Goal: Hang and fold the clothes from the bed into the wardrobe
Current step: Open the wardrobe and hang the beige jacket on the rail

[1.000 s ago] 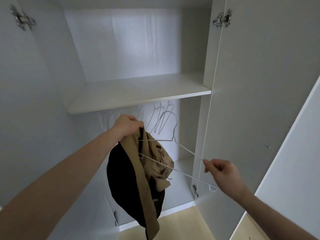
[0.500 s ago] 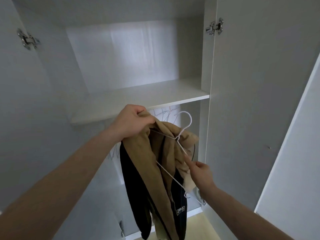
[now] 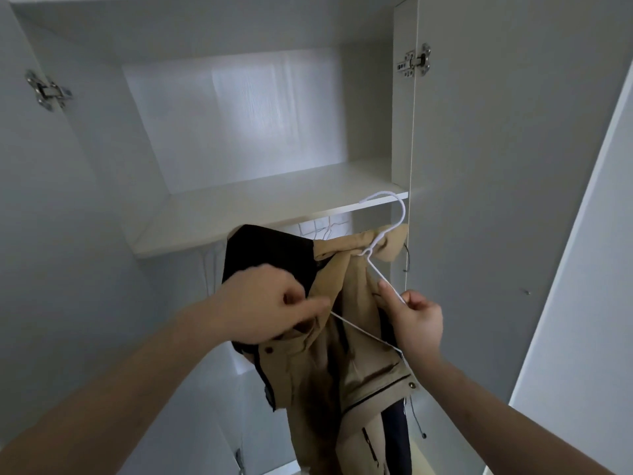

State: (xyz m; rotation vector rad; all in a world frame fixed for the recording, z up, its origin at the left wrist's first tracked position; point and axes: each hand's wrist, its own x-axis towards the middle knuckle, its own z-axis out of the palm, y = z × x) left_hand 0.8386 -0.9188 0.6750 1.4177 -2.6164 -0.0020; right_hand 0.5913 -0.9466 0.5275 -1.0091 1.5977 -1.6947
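Observation:
A tan jacket with a black lining hangs in front of the open white wardrobe, just below its shelf edge. A white wire hanger is threaded into the jacket, its hook rising in front of the shelf's right end. My left hand grips the jacket's collar fabric and the hanger's lower wire. My right hand pinches the hanger's right arm beside the jacket's shoulder. The hanging rail is hidden behind the jacket and shelf.
Several white wire hangers hang under the shelf behind the jacket. The wardrobe's right door stands open close to my right hand, with a hinge near its top. The left door is open too.
The jacket has been lifted and spread over the hanger. My left hand dropped from the jacket's top to its collar, and my right hand moved up and right along the hanger arm.

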